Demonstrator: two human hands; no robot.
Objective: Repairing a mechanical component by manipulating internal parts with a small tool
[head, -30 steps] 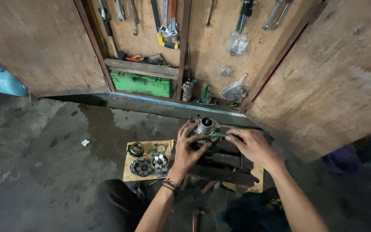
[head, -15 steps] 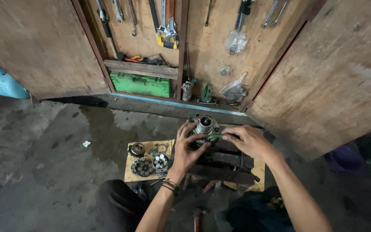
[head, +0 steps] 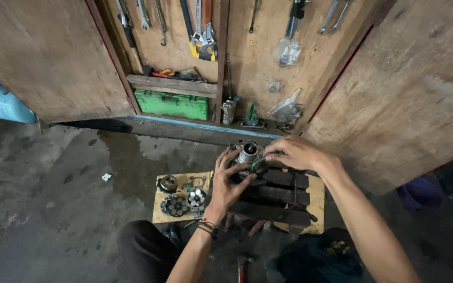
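Concrete floor, metal cylindrical part (head: 248, 153) clasped between left hand (head: 228, 181) and right hand (head: 293, 153).

Stained concrete floor (head: 53, 209) — open wooden tool cabinet (head: 247, 63)

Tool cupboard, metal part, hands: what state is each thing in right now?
Cupboard doors: swung open.
Metal part: upright, held between both hands.
Left hand: fingers wrapped on the part's side.
Right hand: fingers pinching at its top.
Green toolbox: shut.
Round parts: lying loose on cardboard.
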